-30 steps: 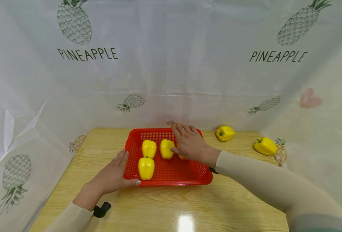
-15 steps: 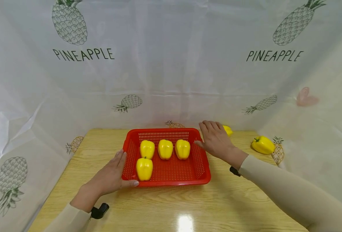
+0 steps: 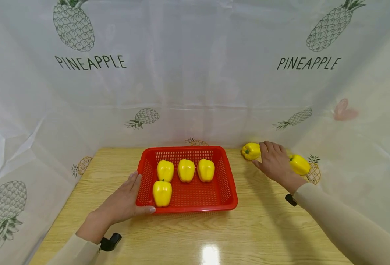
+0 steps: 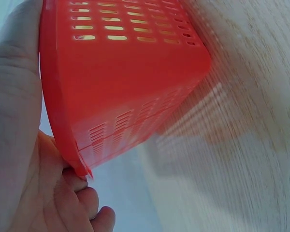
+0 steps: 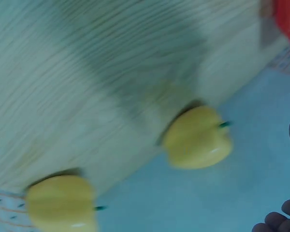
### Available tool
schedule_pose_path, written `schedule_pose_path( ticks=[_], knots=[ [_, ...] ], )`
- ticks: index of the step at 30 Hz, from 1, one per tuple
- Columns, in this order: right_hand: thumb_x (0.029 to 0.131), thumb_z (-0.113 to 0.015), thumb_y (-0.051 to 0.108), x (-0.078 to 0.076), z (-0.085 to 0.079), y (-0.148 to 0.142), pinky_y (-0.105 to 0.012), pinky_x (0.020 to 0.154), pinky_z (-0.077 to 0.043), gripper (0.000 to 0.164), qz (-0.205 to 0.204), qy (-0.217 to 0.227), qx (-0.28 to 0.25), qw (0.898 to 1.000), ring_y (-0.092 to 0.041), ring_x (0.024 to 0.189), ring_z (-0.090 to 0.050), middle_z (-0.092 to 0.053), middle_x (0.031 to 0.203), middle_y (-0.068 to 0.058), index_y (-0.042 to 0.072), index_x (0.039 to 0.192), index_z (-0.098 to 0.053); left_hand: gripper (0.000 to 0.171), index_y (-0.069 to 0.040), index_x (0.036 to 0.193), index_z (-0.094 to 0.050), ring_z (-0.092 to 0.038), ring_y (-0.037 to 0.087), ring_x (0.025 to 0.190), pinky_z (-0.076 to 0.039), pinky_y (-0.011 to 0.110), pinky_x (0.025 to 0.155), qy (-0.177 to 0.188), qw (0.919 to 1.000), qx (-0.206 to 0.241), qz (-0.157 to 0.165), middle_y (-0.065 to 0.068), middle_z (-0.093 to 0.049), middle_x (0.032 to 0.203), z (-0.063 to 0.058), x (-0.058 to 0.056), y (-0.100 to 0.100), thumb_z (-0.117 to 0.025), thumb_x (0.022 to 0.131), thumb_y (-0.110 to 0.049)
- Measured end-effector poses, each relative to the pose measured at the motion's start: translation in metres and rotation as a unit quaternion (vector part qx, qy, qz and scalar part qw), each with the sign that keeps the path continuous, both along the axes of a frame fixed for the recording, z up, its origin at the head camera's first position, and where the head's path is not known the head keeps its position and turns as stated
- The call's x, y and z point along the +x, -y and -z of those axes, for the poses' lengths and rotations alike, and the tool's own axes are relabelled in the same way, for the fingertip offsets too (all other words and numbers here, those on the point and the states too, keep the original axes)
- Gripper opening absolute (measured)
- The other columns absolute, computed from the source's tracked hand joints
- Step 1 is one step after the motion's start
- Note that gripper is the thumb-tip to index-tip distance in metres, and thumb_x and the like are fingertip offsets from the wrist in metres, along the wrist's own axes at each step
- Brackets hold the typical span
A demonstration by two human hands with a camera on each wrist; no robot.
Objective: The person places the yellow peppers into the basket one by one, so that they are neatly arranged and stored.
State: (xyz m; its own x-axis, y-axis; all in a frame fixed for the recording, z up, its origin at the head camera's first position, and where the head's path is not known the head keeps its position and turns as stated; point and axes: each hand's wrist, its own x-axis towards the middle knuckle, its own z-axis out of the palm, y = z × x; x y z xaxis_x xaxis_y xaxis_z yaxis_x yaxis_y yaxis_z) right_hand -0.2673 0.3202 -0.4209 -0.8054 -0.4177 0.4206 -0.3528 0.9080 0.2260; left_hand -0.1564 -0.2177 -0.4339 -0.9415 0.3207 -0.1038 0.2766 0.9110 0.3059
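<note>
Left hand: your left hand (image 3: 122,202) is resting against the left front corner of the red basket (image 3: 226,191), the thumb lying along the front rim and the fingers laid up the left wall; the left wrist view is showing the palm and thumb pressing that corner (image 4: 63,121), with the lower fingers curling under the rim.
Basket: the red basket is sitting on the wooden table (image 3: 198,235), just in front of you and a little left of centre.
Peppers in the basket: four yellow peppers are standing inside it, the back row of three (image 3: 186,170) running left to right and the single front pepper (image 3: 162,193) sitting near your left thumb.
Right hand: your right hand (image 3: 274,165) is hovering relaxed and holding nothing, fingers loosely spread, over the table's far right end, well apart from the basket.
Loose peppers: the nearer loose pepper (image 3: 251,151) is lying just left of your fingertips; whether they are touching it, you cannot tell. The far loose pepper (image 3: 299,164) is lying just beyond the back of your hand, by the curtain. In the right wrist view both are showing, blurred, (image 5: 198,137) and (image 5: 62,203).
</note>
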Motion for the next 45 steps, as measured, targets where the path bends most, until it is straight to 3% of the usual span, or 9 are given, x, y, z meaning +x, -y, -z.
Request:
schedule_pose_path(
  ticks=[5, 13, 20, 30, 36, 45],
  knots=[
    [0.092, -0.082, 0.038, -0.003, 0.007, -0.037, -0.067, 0.103, -0.047, 0.079, 0.044, 0.042, 0.002, 0.998, -0.051, 0.124, -0.055, -0.055, 0.135, -0.033, -0.013, 0.139, -0.044, 0.132, 0.011, 0.163, -0.02, -0.021, 0.053, 0.158, -0.036, 0.066, 0.12, -0.001, 1.0, 0.003, -0.001, 0.033, -0.016, 0.172, 0.002, 0.0, 0.0, -0.071, 0.081, -0.079],
    [0.096, -0.077, 0.032, -0.005, 0.022, -0.086, -0.073, 0.104, -0.042, 0.078, 0.098, 0.125, -0.021, 0.987, -0.057, 0.128, -0.048, -0.047, 0.14, -0.039, -0.016, 0.141, -0.036, 0.132, 0.012, 0.163, -0.02, -0.022, 0.054, 0.157, -0.037, 0.066, 0.119, -0.003, 1.0, 0.006, 0.0, 0.033, -0.016, 0.171, 0.002, 0.0, 0.0, -0.073, 0.081, -0.077],
    [0.095, -0.077, 0.029, -0.007, 0.031, -0.115, -0.07, 0.091, -0.046, 0.06, 0.116, 0.153, -0.029, 0.981, -0.053, 0.109, -0.053, -0.052, 0.122, -0.035, -0.011, 0.121, -0.042, 0.135, 0.012, 0.162, -0.02, -0.024, 0.053, 0.156, -0.038, 0.064, 0.119, -0.009, 1.0, 0.003, 0.003, 0.034, -0.018, 0.171, 0.003, -0.002, 0.0, -0.07, 0.08, -0.082],
    [0.094, -0.078, 0.028, -0.01, 0.04, -0.132, -0.071, 0.083, -0.049, 0.074, 0.136, 0.169, -0.048, 0.975, -0.057, 0.106, -0.052, -0.048, 0.125, -0.041, -0.017, 0.133, -0.034, 0.136, 0.012, 0.163, -0.019, -0.023, 0.053, 0.157, -0.038, 0.064, 0.12, -0.008, 0.9999, 0.002, 0.005, 0.034, -0.016, 0.171, 0.004, 0.0, 0.001, -0.068, 0.08, -0.084],
    [0.095, -0.075, 0.024, -0.011, 0.048, -0.137, -0.076, 0.09, -0.046, 0.082, 0.148, 0.202, -0.055, 0.967, -0.064, 0.118, -0.046, -0.037, 0.138, -0.045, -0.018, 0.144, -0.024, 0.137, 0.011, 0.163, -0.019, -0.023, 0.053, 0.157, -0.038, 0.064, 0.12, -0.006, 1.0, 0.005, 0.005, 0.033, -0.016, 0.172, 0.003, 0.002, 0.001, -0.064, 0.079, -0.088],
    [0.102, -0.057, 0.011, -0.013, 0.055, -0.135, -0.08, 0.098, -0.043, 0.066, 0.164, 0.211, -0.049, 0.962, -0.067, 0.127, -0.041, -0.033, 0.143, -0.047, -0.02, 0.148, -0.022, 0.136, 0.011, 0.163, -0.02, -0.024, 0.053, 0.157, -0.039, 0.064, 0.119, -0.013, 0.9999, 0.0, -0.001, 0.033, -0.017, 0.171, 0.004, 0.001, 0.0, -0.066, 0.079, -0.086]
  ],
)
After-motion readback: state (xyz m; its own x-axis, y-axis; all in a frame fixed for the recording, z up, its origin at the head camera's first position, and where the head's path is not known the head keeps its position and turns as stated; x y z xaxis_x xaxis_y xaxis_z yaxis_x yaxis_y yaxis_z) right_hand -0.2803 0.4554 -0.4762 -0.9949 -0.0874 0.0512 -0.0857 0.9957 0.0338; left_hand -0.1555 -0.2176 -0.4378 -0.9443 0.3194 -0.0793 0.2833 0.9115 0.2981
